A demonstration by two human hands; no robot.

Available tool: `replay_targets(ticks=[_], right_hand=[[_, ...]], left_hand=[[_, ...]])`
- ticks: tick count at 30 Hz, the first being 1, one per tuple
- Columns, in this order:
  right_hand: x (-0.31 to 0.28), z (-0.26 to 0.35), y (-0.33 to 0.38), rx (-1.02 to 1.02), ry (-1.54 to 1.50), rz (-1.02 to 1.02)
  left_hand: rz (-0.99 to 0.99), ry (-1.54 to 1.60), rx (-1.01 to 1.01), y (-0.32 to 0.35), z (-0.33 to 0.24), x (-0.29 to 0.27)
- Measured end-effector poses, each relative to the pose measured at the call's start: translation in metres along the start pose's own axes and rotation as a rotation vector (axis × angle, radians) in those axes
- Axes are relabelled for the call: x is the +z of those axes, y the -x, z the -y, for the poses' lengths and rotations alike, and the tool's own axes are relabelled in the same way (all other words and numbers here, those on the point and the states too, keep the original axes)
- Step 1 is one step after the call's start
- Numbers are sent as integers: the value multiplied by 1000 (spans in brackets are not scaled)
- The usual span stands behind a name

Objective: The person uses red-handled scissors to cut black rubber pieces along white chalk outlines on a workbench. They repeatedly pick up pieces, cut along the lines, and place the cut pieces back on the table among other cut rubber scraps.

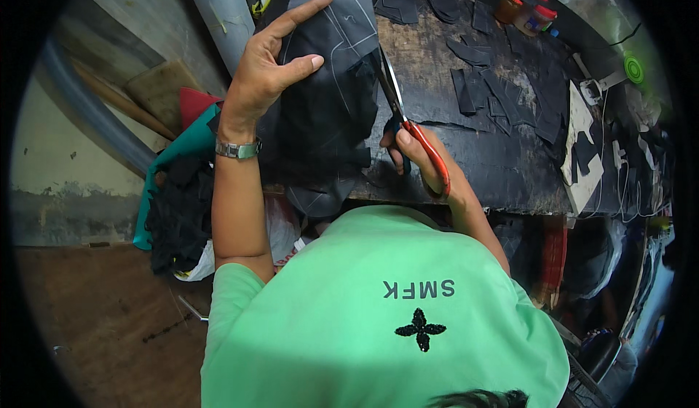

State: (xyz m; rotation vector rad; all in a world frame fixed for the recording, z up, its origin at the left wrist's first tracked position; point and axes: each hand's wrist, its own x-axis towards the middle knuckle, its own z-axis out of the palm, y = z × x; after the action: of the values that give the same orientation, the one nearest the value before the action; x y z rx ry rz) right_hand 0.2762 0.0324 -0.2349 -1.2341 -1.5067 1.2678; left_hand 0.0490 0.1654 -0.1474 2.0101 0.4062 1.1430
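A green shirt with dark letters and a small black beaded flower fills the near part of the view, at 6 o'clock.

Just past it, the right hand is closed around the orange handles of a pair of scissors. The fingers are pushed through the loops. The right arm is bent at the elbow and reaches up from 5 o'clock. The blades point toward 12 o'clock and are set against the right edge of a big piece of black cloth.

The cloth is held up by the left hand. This hand is partly open: the thumb is pressed on the front of the cloth, the first finger is stretched out along its top edge, and the other fingers are hidden behind it. The left arm is raised straight up, and a silver watch is worn on the wrist. White lines are drawn on the cloth.

The dark counter lies under the cloth. Small black cut pieces are spread on it toward 1 o'clock.

Far off at 1 o'clock, two small jars with red lids are seen. A round green thing lies at 2 o'clock.

A pile of black scraps hangs at 9 o'clock.
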Motion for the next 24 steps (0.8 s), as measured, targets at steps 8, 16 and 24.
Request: replay_targets(ticks=[8,16,24], right_hand=[[-5,10,-1,-24,128,-27],[9,12,1,11,39,34],[12,13,4,33,32,-13]], left_hand=[[-30,-44,3,9,-8,15],[-97,-145,-16,10,-15,26],[-62,-41,-125,16,-12,23]])
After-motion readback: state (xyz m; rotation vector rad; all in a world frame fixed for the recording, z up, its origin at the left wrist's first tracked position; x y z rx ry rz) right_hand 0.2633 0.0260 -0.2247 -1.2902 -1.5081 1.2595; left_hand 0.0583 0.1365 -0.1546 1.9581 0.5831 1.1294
